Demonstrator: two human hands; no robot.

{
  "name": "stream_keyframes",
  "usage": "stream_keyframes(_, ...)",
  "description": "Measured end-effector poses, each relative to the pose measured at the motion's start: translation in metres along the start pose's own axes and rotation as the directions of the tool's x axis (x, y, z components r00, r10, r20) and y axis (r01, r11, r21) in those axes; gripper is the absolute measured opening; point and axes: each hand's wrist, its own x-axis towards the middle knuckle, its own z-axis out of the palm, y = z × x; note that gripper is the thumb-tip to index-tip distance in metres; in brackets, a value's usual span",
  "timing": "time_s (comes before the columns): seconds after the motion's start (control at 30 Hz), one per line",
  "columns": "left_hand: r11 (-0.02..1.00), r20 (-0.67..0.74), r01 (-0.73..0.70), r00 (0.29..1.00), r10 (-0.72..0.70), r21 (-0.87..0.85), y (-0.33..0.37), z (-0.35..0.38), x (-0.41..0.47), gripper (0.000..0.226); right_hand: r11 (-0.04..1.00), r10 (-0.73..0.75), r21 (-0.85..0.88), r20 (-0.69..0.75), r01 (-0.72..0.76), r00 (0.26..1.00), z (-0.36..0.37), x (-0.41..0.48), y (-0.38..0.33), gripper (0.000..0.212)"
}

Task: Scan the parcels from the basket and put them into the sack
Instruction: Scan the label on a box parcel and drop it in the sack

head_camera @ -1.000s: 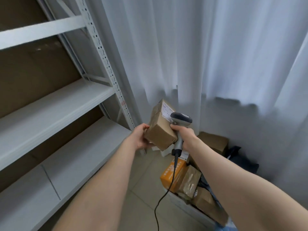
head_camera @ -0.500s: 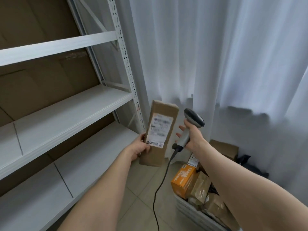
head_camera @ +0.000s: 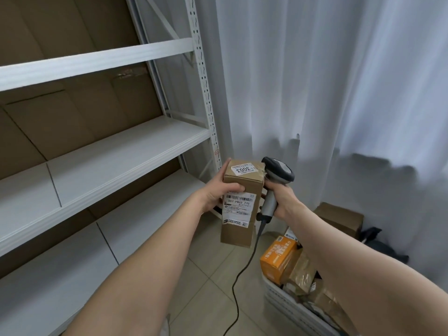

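**Parcel in my left hand, scanner in my right**

My left hand grips a tall brown cardboard parcel by its upper left side. My thumb lies across the front face just above the shipping label, and my fingers wrap round behind, with one fingertip showing at the top left corner. I hold the parcel almost upright in the air, above the tiled floor and to the left of the basket. The label's barcode faces me, and a small white sticker reading 3003 sits on the parcel's top face.

My right hand is clenched round the grey handle of a barcode scanner. Its dark head stands just beside the parcel's upper right edge; I cannot tell whether the two touch. The scanner's black cable hangs from the handle's base and trails down across the floor.

The white slatted basket stands on the floor under my right forearm. An orange box lies at its left corner, and brown taped parcels are piled against it. Beyond the basket a brown carton sits by the white curtain, with something dark just beside it that I cannot make out. A white metal shelving rack stands on my left.
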Motion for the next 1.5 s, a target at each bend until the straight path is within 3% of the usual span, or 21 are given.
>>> stream_keyframes(0.1, 0.997, -0.049, -0.041, 0.998, 0.045, 0.07, -0.002, -0.006, 0.001, 0.099, 0.998, -0.013, -0.068, -0.032, 0.011, 0.999, 0.002, 0.001, 0.0, 0.034)
stream_keyframes(0.23, 0.974, -0.102, -0.055, 0.992, 0.079, 0.219, -0.014, -0.009, 0.005, 0.103, 0.999, 0.036, -0.04, 0.032, -0.035, 0.999, 0.002, 0.001, 0.0, 0.017)
stream_keyframes(0.47, 0.836, -0.137, -0.059, 0.978, 0.158, 0.545, -0.033, -0.01, 0.019, 0.108, 0.994, 0.046, -0.1, 0.023, -0.043, 0.999, 0.004, 0.005, 0.006, 0.018)
stream_keyframes(0.63, 0.747, -0.29, 0.018, 0.927, 0.236, 0.665, -0.047, -0.019, 0.024, 0.096, 0.941, -0.002, -0.337, 0.052, 0.019, 0.999, -0.003, 0.009, 0.003, 0.015)
stream_keyframes(0.73, 0.683, -0.369, 0.11, 0.896, 0.247, 0.722, -0.057, -0.028, 0.022, 0.092, 0.847, 0.0, -0.526, 0.145, 0.077, 0.989, -0.009, 0.007, 0.002, 0.013)
stream_keyframes(0.83, 0.645, -0.433, 0.211, 0.878, 0.206, 0.735, -0.066, -0.037, 0.018, 0.093, 0.725, 0.038, -0.675, 0.24, 0.139, 0.97, -0.011, 0.002, 0.006, 0.005)
stream_keyframes(1.07, 0.589, -0.475, 0.291, 0.861, 0.183, 0.754, -0.078, -0.049, 0.014, 0.094, 0.616, 0.058, -0.762, 0.296, 0.199, 0.954, 0.003, -0.011, 0.022, 0.008)
stream_keyframes(1.5, 0.589, -0.509, 0.311, 0.837, 0.203, 0.746, -0.083, -0.06, 0.001, 0.094, 0.611, 0.023, -0.773, 0.236, 0.173, 0.972, 0.021, -0.027, 0.031, 0.005)
